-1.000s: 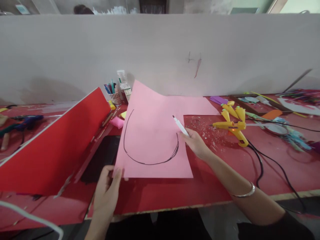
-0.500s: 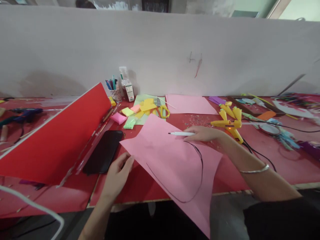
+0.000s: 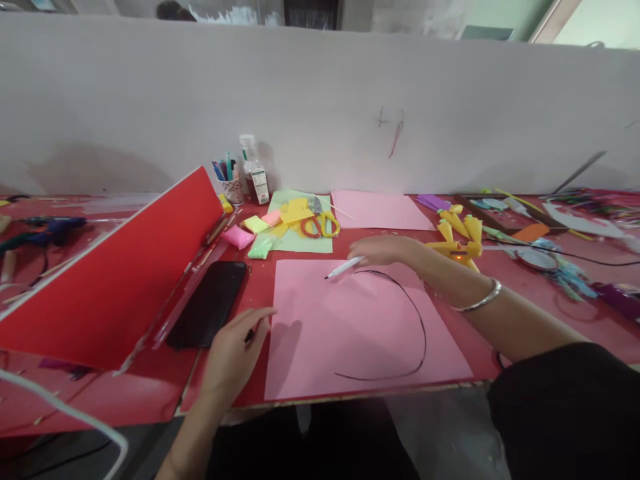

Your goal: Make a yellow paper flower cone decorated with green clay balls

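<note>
A sheet of pink paper point(image 3: 345, 333) lies flat on the red table, with a curved black line drawn on its right half. My right hand point(image 3: 383, 251) is closed round a white marker point(image 3: 345, 267), its dark tip pointing left over the upper part of the sheet. Whether the tip touches the paper I cannot tell. At the sheet's left edge is my left hand point(image 3: 237, 347), its index fingertip at the paper. A small black piece, which looks like a marker cap point(image 3: 249, 336), shows between its curled fingers.
Left of the sheet lie a black phone point(image 3: 207, 303) and a slanted red board point(image 3: 115, 280). Scissors point(image 3: 327, 225), yellow scraps and small coloured packets point(image 3: 237, 237) are behind it. A yellow glue gun point(image 3: 450, 250) with a lit light stands right, partly behind my forearm.
The pink sheet, tilted and overhanging the table edge before, has turned and now lies flat and squarer. My right hand has shifted slightly left and up with the marker.
</note>
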Tool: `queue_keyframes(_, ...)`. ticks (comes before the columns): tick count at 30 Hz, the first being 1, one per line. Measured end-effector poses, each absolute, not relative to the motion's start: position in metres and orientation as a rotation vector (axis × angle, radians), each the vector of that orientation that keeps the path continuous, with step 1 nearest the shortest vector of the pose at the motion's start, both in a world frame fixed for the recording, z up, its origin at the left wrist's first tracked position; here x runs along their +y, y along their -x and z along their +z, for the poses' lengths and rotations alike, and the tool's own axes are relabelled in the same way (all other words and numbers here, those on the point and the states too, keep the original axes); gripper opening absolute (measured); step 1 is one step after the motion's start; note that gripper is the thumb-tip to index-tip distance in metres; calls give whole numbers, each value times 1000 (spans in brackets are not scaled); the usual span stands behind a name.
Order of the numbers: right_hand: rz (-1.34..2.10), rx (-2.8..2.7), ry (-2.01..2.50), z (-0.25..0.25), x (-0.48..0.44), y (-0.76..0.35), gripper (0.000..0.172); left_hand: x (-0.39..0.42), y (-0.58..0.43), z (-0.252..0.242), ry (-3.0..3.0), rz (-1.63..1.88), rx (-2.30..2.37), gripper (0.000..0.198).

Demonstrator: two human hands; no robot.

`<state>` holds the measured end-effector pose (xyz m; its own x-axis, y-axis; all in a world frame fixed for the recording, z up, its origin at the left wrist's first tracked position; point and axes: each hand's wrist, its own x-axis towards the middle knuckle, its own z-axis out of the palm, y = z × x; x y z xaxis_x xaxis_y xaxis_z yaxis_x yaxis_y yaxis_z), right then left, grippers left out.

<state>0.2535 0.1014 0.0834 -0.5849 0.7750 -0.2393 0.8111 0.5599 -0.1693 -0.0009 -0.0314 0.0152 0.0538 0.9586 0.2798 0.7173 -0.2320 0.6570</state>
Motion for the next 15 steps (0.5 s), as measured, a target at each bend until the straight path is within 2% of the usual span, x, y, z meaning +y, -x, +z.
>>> queue_keyframes(5, -239, 2680, -1270, 77, 112, -231, 11, -32, -12, 14, -2334, 330, 1798, 39)
queue_keyframes(7, -162, 2735, -1313, 77, 113, -226, 21, -34, -18, 17, -2405, 72, 1879, 41)
queue_keyframes(10, -77, 2800, -1477, 78, 112, -229, 41, -39, -26, 19, -2472, -89, 1960, 39)
queue_keyframes(15, -190, 2848, -1847, 67, 96, -250, 43, -44, -41, 17, -2444, -181, 2041, 40)
